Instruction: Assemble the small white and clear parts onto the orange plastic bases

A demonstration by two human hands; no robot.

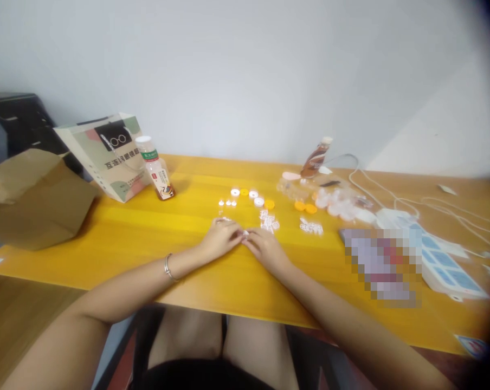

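Observation:
My left hand (221,238) and my right hand (265,248) meet above the middle of the yellow table (204,290). Between their fingertips is a small white piece (245,234), too small to name, pinched from both sides. Just beyond my fingers stand several small white pointed pieces (228,203). White and orange round discs (258,201) lie in a curve behind them. A pile of white cut-out pieces (269,221) sits by my right fingertips, and a second white pile (311,225) is farther right.
At the left stand a brown paper bag (37,200), a printed bag (110,162) and a bottle with a white cap (158,170). Rightward are a brown drink bottle (315,158), clear plastic packaging (338,203), orange discs (305,207), a blurred-out flat object (377,265), a power strip (452,271) and cables (385,189).

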